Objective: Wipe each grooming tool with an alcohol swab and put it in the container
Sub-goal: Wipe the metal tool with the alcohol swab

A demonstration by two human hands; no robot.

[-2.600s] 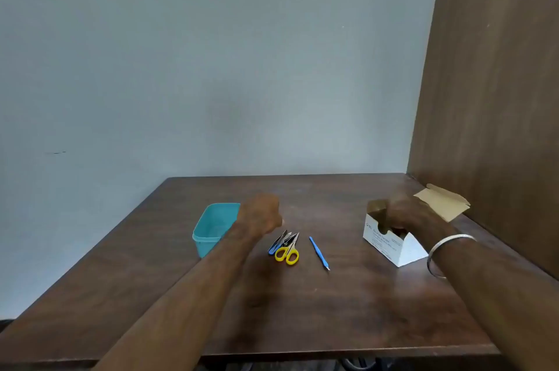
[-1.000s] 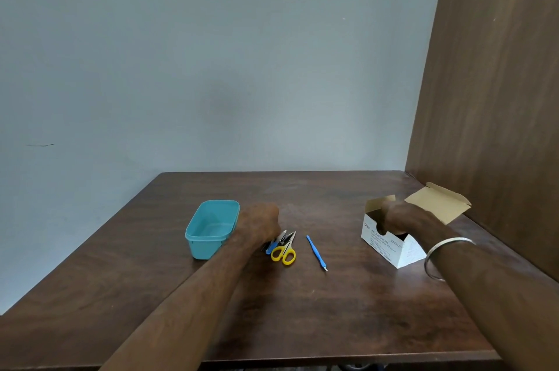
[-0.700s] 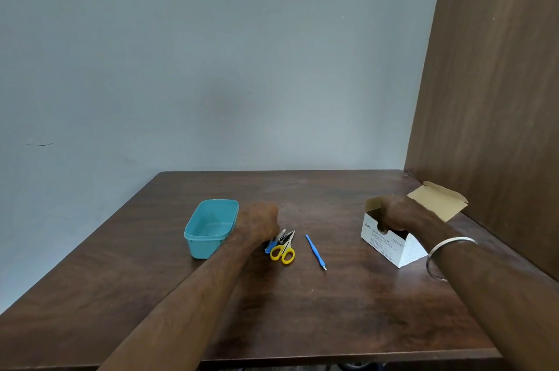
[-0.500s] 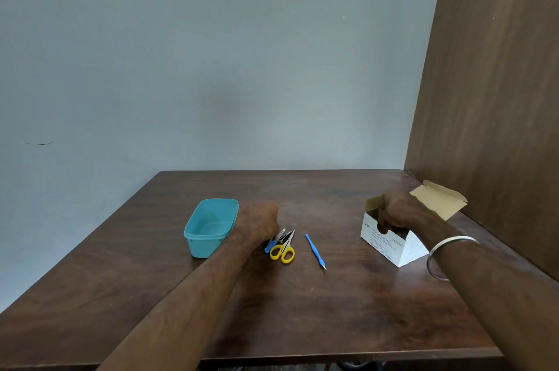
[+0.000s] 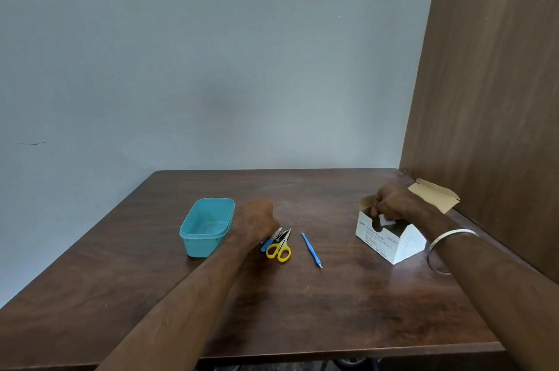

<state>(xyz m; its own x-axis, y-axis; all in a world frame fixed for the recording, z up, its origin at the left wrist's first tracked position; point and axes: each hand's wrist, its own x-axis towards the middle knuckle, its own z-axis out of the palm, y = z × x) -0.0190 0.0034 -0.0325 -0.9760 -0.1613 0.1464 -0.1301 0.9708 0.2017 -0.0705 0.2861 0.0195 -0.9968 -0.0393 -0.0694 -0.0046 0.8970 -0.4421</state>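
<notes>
A white box of alcohol swabs (image 5: 390,243) stands open at the right of the table. My right hand (image 5: 393,203) is at its opening, fingers pinched on a white swab packet (image 5: 385,221) just above the box. My left hand (image 5: 257,219) rests closed on the table between the teal container (image 5: 207,228) and the tools, touching the near end of a small pile: yellow-handled scissors (image 5: 279,249) and a blue-handled tool (image 5: 267,245) with metal pieces. A thin blue stick tool (image 5: 311,249) lies apart to the right. The container looks empty.
The brown wooden table (image 5: 302,310) ends at a pale wall behind and a wooden panel (image 5: 490,98) on the right, close to the box's raised flap (image 5: 432,193). I wear a metal bangle (image 5: 447,246) on the right wrist.
My right hand has risen out of the box with a white swab packet pinched in its fingers. My left hand has stayed by the tools.
</notes>
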